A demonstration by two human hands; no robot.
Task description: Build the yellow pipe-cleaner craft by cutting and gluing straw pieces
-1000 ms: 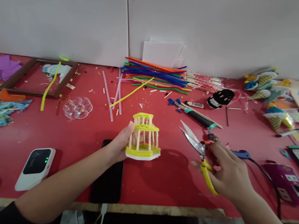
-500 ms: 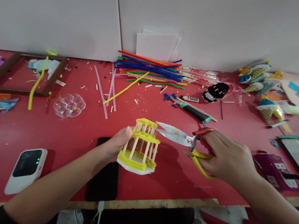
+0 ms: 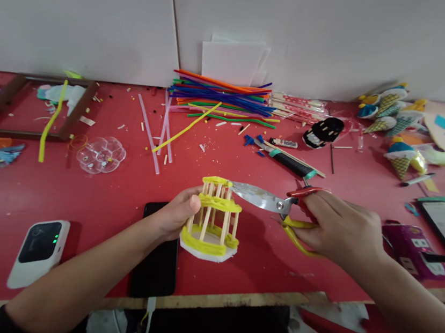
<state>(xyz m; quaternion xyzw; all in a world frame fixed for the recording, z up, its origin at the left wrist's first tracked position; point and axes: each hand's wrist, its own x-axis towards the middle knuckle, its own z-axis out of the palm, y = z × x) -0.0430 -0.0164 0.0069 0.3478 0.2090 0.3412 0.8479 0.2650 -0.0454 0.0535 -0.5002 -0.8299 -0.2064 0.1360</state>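
Note:
My left hand (image 3: pixel 182 211) grips the left side of a small tiered model (image 3: pixel 209 245) made of pale wooden sticks, yellow pipe cleaner bands and a white many-sided base. The thumb shows at the middle band; the other fingers are mostly hidden behind the model. My right hand (image 3: pixel 335 223) is closed around the red and yellow handles of a pair of scissors (image 3: pixel 259 198). The blades are together, pointing left, and their tips meet the right end of the model's top yellow band.
Behind lie a heap of coloured pipe cleaners (image 3: pixel 222 99), pink sticks (image 3: pixel 150 128) and pliers with black-and-teal handles (image 3: pixel 291 163). A black phone (image 3: pixel 154 271) lies beneath my left hand. A white device (image 3: pixel 39 252) is at left, a purple box (image 3: pixel 410 251) at right.
The scissor blades have closed, and their tips now touch the model's top band. The model has shifted slightly right and turned a little in my left hand.

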